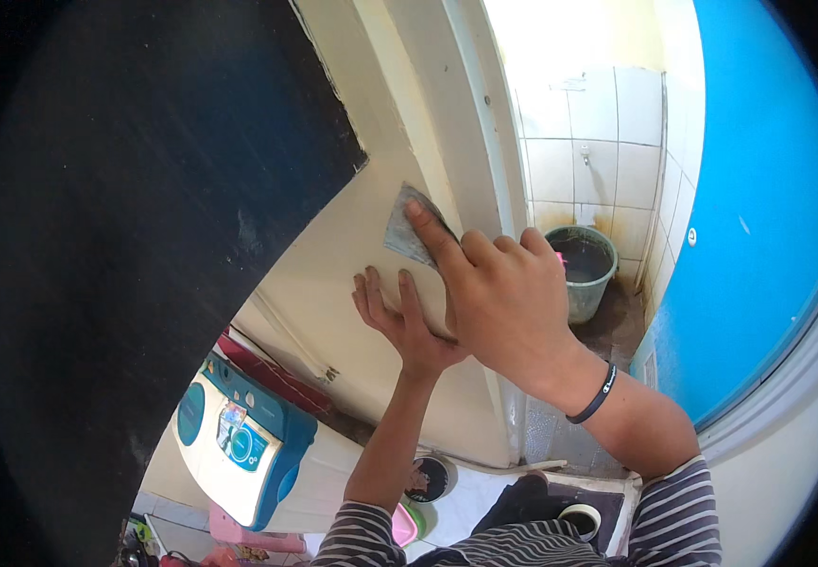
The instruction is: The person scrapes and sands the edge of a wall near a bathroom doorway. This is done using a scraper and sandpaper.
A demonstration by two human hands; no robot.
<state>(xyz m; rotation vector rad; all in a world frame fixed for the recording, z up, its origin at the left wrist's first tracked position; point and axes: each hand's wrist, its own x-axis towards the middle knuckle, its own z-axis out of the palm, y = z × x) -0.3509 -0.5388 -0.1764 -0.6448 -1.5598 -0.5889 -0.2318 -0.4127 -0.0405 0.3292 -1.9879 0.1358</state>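
My right hand (511, 305) grips a flat grey scraper (405, 230) that looks like a putty knife, its handle hidden inside my fist. Along the blade lies my extended index finger, pressing it against the cream wall (352, 212) beside the door frame (472, 120). Lower and to the left, my left hand (409, 319) rests on the same wall, fingers spread and holding nothing visible. Part of its wrist side is close behind my right hand. Above the scraper is the corner of a large dark panel (168, 177).
A twin-tub style washing machine (256, 432) stands lower left. Through the doorway are a water bucket (586, 298), a tap (584, 154) and a blue door (756, 177). By my feet sit a round tub (428, 479), a pink basin (403, 526) and a white-rimmed container (595, 516).
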